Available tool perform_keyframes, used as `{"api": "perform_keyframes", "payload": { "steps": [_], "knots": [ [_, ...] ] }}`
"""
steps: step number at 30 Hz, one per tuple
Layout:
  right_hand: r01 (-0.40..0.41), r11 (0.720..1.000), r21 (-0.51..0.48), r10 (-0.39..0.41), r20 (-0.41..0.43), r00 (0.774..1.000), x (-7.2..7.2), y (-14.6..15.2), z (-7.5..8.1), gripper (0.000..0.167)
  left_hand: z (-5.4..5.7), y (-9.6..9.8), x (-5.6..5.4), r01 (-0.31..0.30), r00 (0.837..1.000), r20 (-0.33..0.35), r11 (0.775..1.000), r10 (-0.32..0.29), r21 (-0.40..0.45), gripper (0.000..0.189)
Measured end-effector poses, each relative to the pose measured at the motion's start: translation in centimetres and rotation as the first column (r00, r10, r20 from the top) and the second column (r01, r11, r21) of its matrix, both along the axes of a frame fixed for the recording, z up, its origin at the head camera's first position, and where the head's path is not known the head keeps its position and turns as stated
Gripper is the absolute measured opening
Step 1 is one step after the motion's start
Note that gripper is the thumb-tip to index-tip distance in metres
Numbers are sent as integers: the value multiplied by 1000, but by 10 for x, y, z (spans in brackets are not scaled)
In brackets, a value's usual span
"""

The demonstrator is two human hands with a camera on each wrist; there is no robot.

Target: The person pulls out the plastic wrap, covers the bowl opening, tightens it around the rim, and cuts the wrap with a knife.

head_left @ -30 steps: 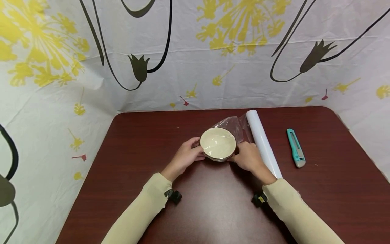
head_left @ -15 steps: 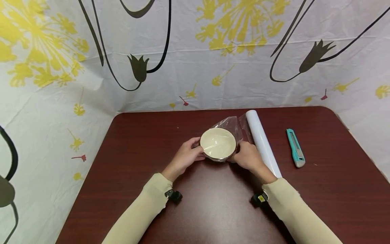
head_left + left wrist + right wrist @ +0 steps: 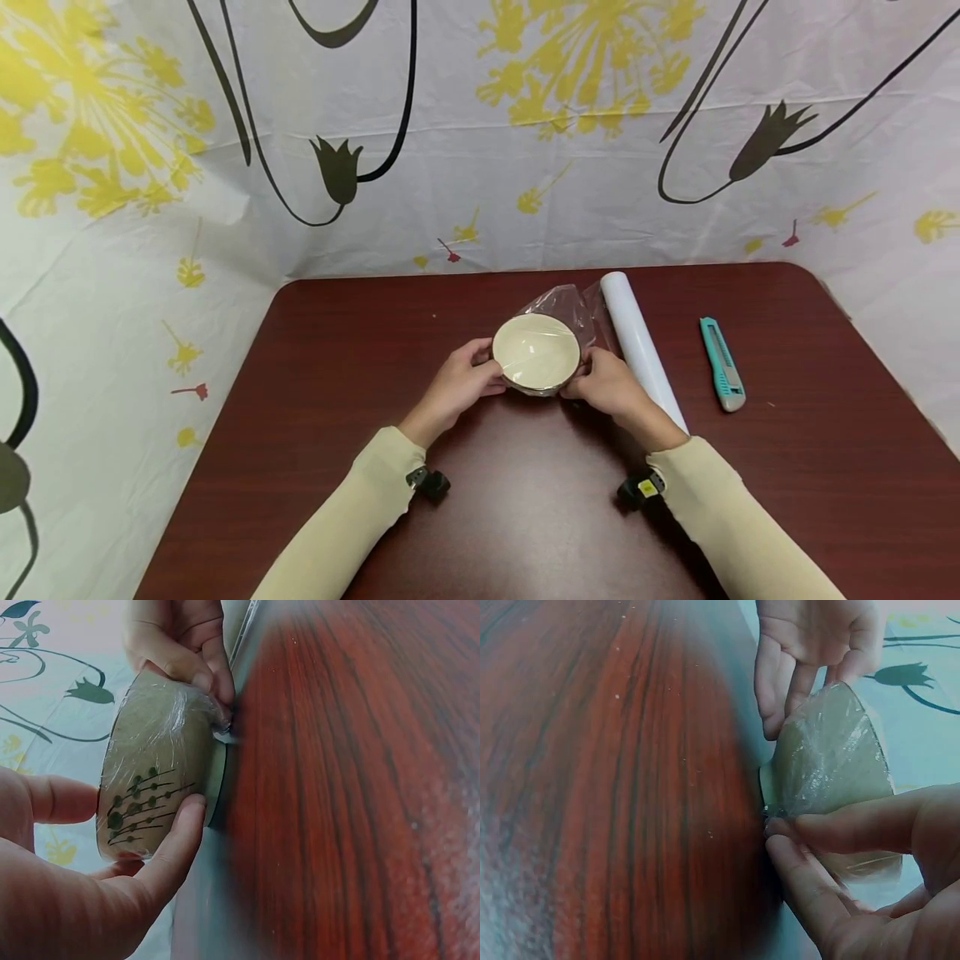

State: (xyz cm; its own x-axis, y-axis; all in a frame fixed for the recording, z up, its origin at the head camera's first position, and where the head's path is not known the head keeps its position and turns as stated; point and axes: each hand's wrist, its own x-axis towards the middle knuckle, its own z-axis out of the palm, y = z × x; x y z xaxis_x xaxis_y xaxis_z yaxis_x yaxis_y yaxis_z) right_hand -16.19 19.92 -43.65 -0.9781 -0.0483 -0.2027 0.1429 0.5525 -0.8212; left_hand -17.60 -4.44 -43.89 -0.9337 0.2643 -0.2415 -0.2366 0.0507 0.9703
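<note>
A cream bowl stands on the table with clear plastic wrap stretched over its top. Green dots and dark lines decorate its outer wall in the left wrist view. My left hand holds the bowl's left side, thumb at the near side and fingers spread around the wall. On the other side, my right hand pinches gathered plastic wrap low against the bowl, near its foot. Behind the bowl, loose film runs towards the white roll, which lies just right of my right hand.
A teal utility knife lies on the dark red wooden table, to the right of the roll. Patterned white cloth hangs behind the table's far edge and at the sides.
The right hand's fingers have shifted slightly at the bowl's lower right side. The left hand and the bowl stay in place; the head view has turned slightly.
</note>
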Motion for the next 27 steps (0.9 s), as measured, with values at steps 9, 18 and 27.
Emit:
{"api": "perform_keyframes", "payload": {
  "steps": [9, 18, 27],
  "knots": [
    [-80, 967, -241, 94, 48, 994, 2, 7, 2, 17, 0, -2, 1, -7, 1000, -5, 1000, 7, -3, 61],
    [-84, 948, -307, 127, 125, 984, 4, 16, 11, 26, 0, -3, 1, -8, 1000, -6, 1000, 8, -9, 60],
    [-143, 978, -151, 154, 65, 986, 9, 33, 34, 23, -5, -3, -1, -4, 1000, -24, 1000, 4, 19, 58]
  ]
}}
